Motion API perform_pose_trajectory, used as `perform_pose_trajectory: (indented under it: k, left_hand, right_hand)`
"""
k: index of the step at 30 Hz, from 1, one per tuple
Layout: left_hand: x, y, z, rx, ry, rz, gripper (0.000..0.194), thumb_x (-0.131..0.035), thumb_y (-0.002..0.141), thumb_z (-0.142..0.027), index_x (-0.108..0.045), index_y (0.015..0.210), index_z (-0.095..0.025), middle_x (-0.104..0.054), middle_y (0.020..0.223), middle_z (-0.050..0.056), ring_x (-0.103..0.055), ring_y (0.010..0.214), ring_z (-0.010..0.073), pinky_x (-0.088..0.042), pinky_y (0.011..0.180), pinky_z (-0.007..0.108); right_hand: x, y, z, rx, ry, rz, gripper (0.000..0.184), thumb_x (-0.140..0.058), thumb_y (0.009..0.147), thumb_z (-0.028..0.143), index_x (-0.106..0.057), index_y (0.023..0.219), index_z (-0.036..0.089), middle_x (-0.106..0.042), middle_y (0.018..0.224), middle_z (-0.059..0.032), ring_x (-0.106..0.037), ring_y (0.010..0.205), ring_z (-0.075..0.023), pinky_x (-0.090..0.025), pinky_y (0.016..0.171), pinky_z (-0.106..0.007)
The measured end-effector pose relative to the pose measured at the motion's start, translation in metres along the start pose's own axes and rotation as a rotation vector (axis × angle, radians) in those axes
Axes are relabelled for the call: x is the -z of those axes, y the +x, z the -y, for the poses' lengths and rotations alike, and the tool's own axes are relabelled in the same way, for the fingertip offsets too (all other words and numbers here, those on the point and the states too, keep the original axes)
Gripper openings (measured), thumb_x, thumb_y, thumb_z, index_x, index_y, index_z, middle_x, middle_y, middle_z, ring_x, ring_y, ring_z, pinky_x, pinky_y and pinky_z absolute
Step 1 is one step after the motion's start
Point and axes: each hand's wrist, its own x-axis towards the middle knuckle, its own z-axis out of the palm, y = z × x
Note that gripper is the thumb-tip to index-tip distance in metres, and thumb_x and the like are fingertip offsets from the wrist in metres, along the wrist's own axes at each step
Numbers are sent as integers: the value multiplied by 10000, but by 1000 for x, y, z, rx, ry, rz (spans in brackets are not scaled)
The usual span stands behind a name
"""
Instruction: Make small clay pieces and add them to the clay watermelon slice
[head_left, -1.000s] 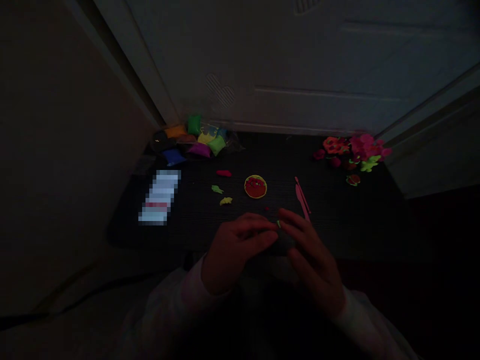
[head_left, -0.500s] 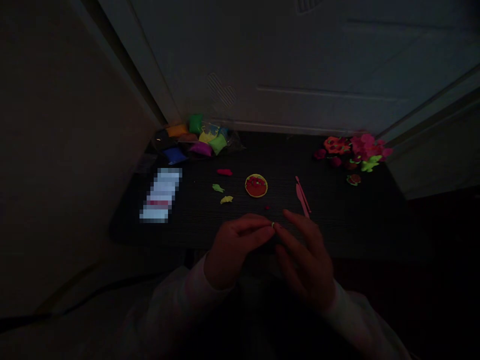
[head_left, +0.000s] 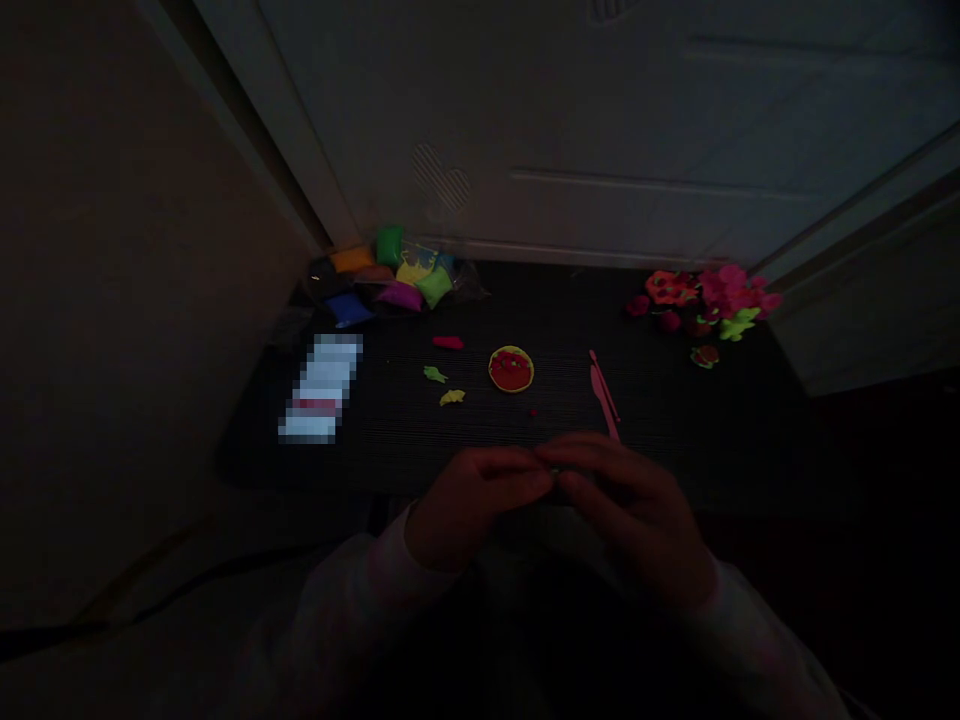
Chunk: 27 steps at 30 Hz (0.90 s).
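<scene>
The scene is very dark. My left hand (head_left: 469, 505) and my right hand (head_left: 637, 510) meet fingertip to fingertip over the near edge of a dark table (head_left: 675, 440). The fingers of both are pinched together; what they hold is hidden now. Beyond them lies a round clay disc (head_left: 511, 369), red with a yellow rim. A pink modelling tool (head_left: 604, 393) lies to the right of the disc. Small green and yellow clay bits (head_left: 442, 387) and a red strip (head_left: 448, 342) lie to the left.
Several coloured clay packets (head_left: 390, 280) are piled at the table's back left. A blurred card (head_left: 321, 388) lies left. Pink, orange and green clay shapes (head_left: 709, 300) cluster at the back right. A white door (head_left: 600, 130) stands behind the table.
My fingers have closed together, hiding the small green bit that showed between the fingertips. My right hand has turned lower and flatter.
</scene>
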Motion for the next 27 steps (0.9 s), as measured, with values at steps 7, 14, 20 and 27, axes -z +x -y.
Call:
perform_pose_trajectory:
  k: [7,14,20,27]
  left_hand:
    - [1,0,0,-104,149,-36,164,-600,665,-284,-661,736,-149,-626,788,26,-544,749,141,-418,687,259]
    - [-1,0,-2,-210,254,-133,108,-609,650,-251,-652,681,-157,-628,772,11,-550,734,129,-420,683,242]
    - [4,6,1,-149,289,-194,136,-607,656,-277,-646,714,-159,-640,748,5,-558,717,129,-421,658,236]
    - [27,31,6,-164,403,-352,189,-620,638,-325,-646,702,-150,-606,616,-13,-510,583,97,-386,587,218]
  right_hand:
    - [-3,0,-4,-22,50,-48,163,-523,759,196,-612,879,262,-621,887,-4,-565,852,-136,-469,748,-277]
    - [-11,-1,-9,-41,69,-125,147,-527,758,196,-607,866,257,-618,860,6,-565,818,-117,-467,717,-243]
    - [-9,2,-36,-38,-71,-214,231,-519,758,236,-562,985,248,-605,935,-18,-554,869,-143,-449,762,-294]
    - [-12,18,-86,-49,-380,-172,242,-480,770,257,-562,985,183,-595,929,-69,-549,860,-170,-444,773,-350]
